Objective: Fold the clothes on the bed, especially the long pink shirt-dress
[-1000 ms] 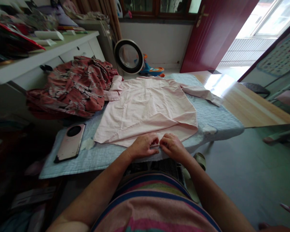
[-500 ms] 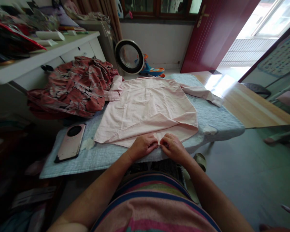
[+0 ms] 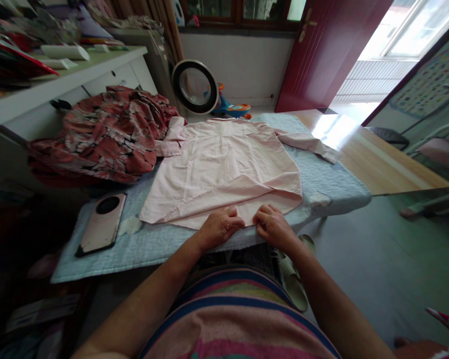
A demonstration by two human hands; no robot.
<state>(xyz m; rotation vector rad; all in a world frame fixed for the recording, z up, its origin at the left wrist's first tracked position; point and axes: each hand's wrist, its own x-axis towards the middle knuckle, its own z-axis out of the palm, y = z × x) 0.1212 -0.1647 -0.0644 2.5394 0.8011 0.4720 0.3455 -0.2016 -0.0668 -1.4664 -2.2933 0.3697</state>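
Note:
A pale pink long-sleeved shirt [image 3: 224, 159] lies spread out with its collar end away from me and its hem close to me. A diagonal fold crosses its lower part. My left hand [image 3: 221, 225] is closed on the near hem, thumb against curled fingers. A short way to the right, my right hand [image 3: 273, 224] pinches the same hem. Between the hands a short stretch of the edge shows. Beneath the shirt is a light blue quilted cover [image 3: 164, 244] on the board.
A pink phone-like device [image 3: 103, 219] with a round dark camera ring lies at the left. Behind it sits a heap of red floral cloth [image 3: 105, 134]. A round washer door [image 3: 195, 87] stands open at the back. To the right is a wooden tabletop [image 3: 374, 159]; slippers [image 3: 294, 284] lie below.
My hands have moved slightly apart along the hem, the right one shifting right. The view has turned a little, so the surroundings sit further left.

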